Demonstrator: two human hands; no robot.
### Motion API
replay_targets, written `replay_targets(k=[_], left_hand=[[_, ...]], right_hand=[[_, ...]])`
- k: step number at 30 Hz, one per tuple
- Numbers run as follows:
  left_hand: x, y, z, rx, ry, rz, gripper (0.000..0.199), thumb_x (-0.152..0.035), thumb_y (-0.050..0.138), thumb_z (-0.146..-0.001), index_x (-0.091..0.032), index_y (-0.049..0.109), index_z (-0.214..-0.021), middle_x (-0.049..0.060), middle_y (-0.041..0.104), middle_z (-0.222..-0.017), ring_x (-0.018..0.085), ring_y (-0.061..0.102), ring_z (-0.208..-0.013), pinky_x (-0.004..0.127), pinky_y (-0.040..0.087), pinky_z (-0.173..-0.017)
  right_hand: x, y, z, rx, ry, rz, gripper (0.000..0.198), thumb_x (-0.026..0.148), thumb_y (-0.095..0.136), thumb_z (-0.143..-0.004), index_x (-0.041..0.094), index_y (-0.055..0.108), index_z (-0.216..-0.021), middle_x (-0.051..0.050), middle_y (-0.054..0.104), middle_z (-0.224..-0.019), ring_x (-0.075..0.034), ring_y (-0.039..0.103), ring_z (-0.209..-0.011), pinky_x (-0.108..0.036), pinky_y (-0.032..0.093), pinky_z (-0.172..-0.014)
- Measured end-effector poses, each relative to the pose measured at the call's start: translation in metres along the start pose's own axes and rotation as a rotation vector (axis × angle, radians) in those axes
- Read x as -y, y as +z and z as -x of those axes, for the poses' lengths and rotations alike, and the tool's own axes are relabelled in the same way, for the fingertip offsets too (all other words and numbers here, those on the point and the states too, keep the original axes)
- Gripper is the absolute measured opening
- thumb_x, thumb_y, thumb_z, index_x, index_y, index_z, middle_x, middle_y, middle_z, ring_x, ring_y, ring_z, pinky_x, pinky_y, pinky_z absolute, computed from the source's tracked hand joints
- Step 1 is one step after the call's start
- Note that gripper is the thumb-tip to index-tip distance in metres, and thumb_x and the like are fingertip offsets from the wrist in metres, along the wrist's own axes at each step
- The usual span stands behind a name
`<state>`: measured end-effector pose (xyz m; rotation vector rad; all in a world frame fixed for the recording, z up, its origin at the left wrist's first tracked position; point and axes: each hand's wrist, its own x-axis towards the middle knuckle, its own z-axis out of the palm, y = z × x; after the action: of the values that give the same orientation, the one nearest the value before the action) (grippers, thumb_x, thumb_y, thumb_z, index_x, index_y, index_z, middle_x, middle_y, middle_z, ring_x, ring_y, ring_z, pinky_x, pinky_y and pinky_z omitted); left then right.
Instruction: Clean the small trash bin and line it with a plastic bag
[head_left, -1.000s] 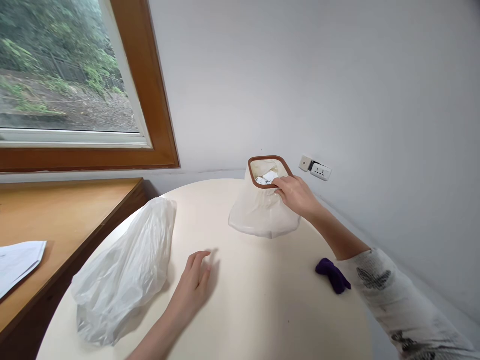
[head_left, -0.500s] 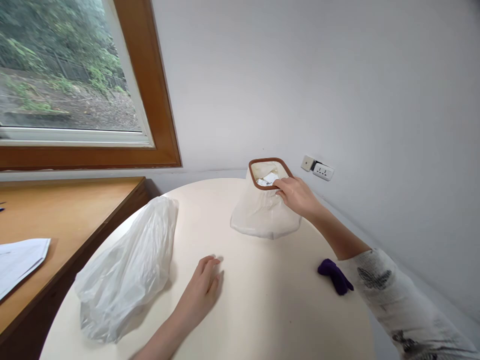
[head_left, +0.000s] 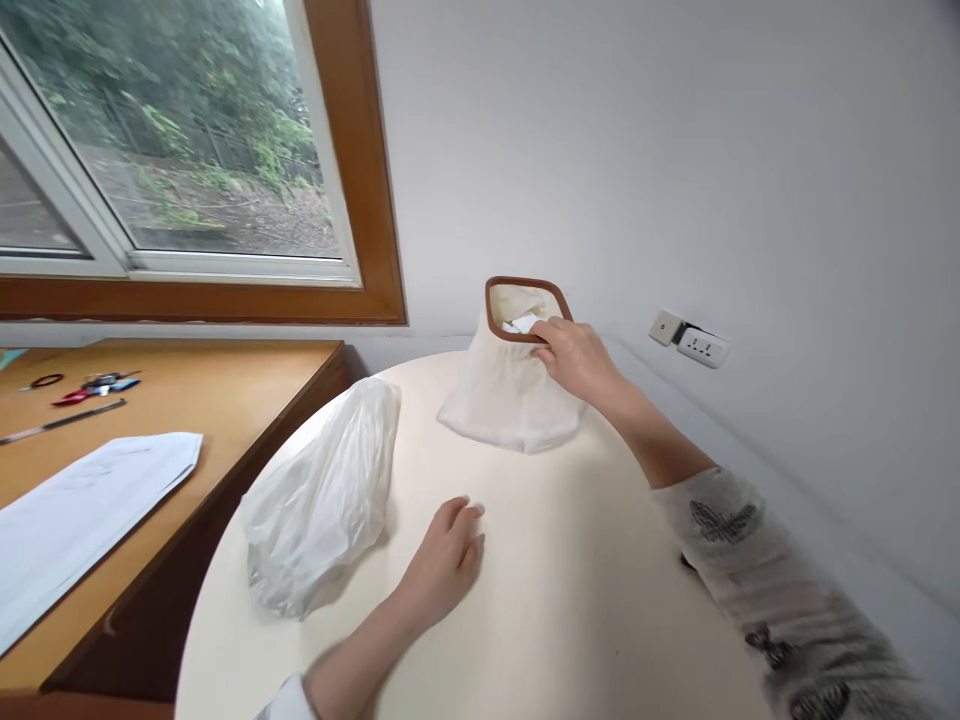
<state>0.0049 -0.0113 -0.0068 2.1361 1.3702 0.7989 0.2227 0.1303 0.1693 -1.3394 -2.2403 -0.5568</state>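
A small bin with a brown rim [head_left: 491, 332], lined with a white plastic bag [head_left: 510, 400] hanging down outside, stands at the far side of the round table. White paper scraps [head_left: 523, 324] lie inside it. My right hand [head_left: 577, 358] grips the rim's near right corner, thumb and fingers closed around the edge. My left hand [head_left: 448, 558] rests near the table's middle, fingers loosely bent and apart, nothing in them. To its left lies a crumpled white plastic bag [head_left: 330, 500]. The purple cloth is mostly hidden behind my right sleeve, only a dark bit showing.
A wooden desk [head_left: 255, 375] on the left holds papers [head_left: 97, 510], a pen [head_left: 64, 421] and keys [head_left: 105, 383]. Behind the round table [head_left: 555, 600] are a wall with a power socket [head_left: 703, 346] and a wood-framed window [head_left: 345, 150].
The view has turned left, showing more desk. My right hand has shifted the bin leftward along the table, still holding its rim. My left hand stays low over the table, loosely bent.
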Motion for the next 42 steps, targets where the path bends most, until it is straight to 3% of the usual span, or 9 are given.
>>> replay_targets(k=[5, 9, 13, 20, 25, 29, 35, 39, 42], left_hand=[[0.001, -0.001, 0.002, 0.042, -0.027, -0.006, 0.030, -0.028, 0.038, -0.086, -0.022, 0.047, -0.114, 0.014, 0.044, -0.124, 0.024, 0.054, -0.103, 0.043, 0.049, -0.085], [0.004, -0.001, 0.003, 0.047, -0.004, -0.013, 0.031, -0.025, 0.037, -0.086, -0.022, 0.044, -0.116, 0.015, 0.042, -0.124, 0.025, 0.049, -0.110, 0.044, 0.048, -0.087], [0.008, 0.000, 0.003, 0.040, 0.027, -0.024, 0.031, -0.023, 0.038, -0.086, -0.021, 0.044, -0.116, 0.015, 0.042, -0.123, 0.025, 0.044, -0.116, 0.044, 0.044, -0.093], [0.009, 0.000, 0.003, 0.041, 0.029, -0.045, 0.030, -0.021, 0.039, -0.085, -0.020, 0.045, -0.114, 0.015, 0.043, -0.122, 0.026, 0.044, -0.116, 0.045, 0.043, -0.095], [0.005, -0.006, 0.003, 0.082, 0.016, -0.045, 0.031, -0.021, 0.038, -0.085, -0.019, 0.044, -0.115, 0.016, 0.043, -0.123, 0.026, 0.044, -0.116, 0.046, 0.043, -0.094], [0.007, -0.007, 0.004, 0.093, 0.034, -0.052, 0.031, -0.022, 0.037, -0.086, -0.018, 0.044, -0.116, 0.016, 0.042, -0.123, 0.026, 0.044, -0.116, 0.046, 0.043, -0.094], [0.011, -0.001, 0.005, 0.109, 0.094, -0.121, 0.031, -0.023, 0.038, -0.085, -0.020, 0.045, -0.116, 0.015, 0.043, -0.122, 0.029, 0.038, -0.119, 0.052, 0.038, -0.095], [0.001, 0.000, 0.007, 0.114, 0.097, -0.168, 0.030, -0.021, 0.038, -0.084, -0.020, 0.047, -0.113, 0.015, 0.044, -0.120, 0.031, 0.038, -0.117, 0.054, 0.037, -0.094], [-0.011, -0.001, 0.011, 0.100, 0.104, -0.107, 0.028, -0.019, 0.037, -0.084, -0.020, 0.049, -0.109, 0.012, 0.049, -0.115, 0.027, 0.044, -0.112, 0.045, 0.043, -0.089]], right_hand=[[0.047, 0.044, -0.037, 0.156, -0.060, -0.167, 0.018, 0.021, 0.051, -0.085, 0.020, 0.054, -0.102, -0.007, 0.061, -0.099, -0.019, 0.055, -0.090, -0.027, 0.033, -0.069], [0.076, 0.081, -0.038, 0.225, -0.114, -0.202, 0.018, 0.021, 0.054, -0.084, 0.019, 0.055, -0.101, -0.007, 0.062, -0.098, -0.018, 0.057, -0.089, -0.027, 0.035, -0.070], [0.088, 0.099, -0.032, 0.256, -0.138, -0.217, 0.019, 0.020, 0.052, -0.085, 0.019, 0.055, -0.104, -0.008, 0.061, -0.099, -0.019, 0.058, -0.088, -0.028, 0.037, -0.072], [0.092, 0.103, -0.034, 0.271, -0.131, -0.248, 0.024, 0.019, 0.049, -0.086, 0.019, 0.053, -0.109, -0.009, 0.059, -0.104, -0.020, 0.056, -0.094, -0.032, 0.038, -0.077], [0.080, 0.074, -0.014, 0.170, -0.115, -0.336, 0.048, 0.031, 0.054, -0.083, 0.026, 0.038, -0.128, -0.008, 0.050, -0.122, -0.022, 0.047, -0.111, -0.039, 0.034, -0.092], [0.045, 0.033, 0.040, 0.187, -0.017, -0.343, 0.044, 0.030, 0.043, -0.088, 0.026, 0.034, -0.131, -0.007, 0.047, -0.129, -0.022, 0.044, -0.117, -0.042, 0.034, -0.096], [-0.012, -0.012, 0.187, 0.506, 0.360, -0.160, 0.039, 0.040, 0.033, -0.088, 0.024, 0.052, -0.118, -0.006, 0.054, -0.125, -0.024, 0.057, -0.104, -0.040, 0.047, -0.085], [-0.030, -0.006, 0.284, 0.507, 0.630, -0.042, 0.051, 0.047, 0.034, -0.083, 0.023, 0.047, -0.126, -0.007, 0.048, -0.133, -0.030, 0.051, -0.115, -0.047, 0.048, -0.087], [-0.035, 0.014, 0.326, 0.469, 0.674, -0.088, 0.054, 0.047, 0.034, -0.082, 0.020, 0.046, -0.127, -0.011, 0.046, -0.134, -0.031, 0.047, -0.119, -0.048, 0.044, -0.094]])
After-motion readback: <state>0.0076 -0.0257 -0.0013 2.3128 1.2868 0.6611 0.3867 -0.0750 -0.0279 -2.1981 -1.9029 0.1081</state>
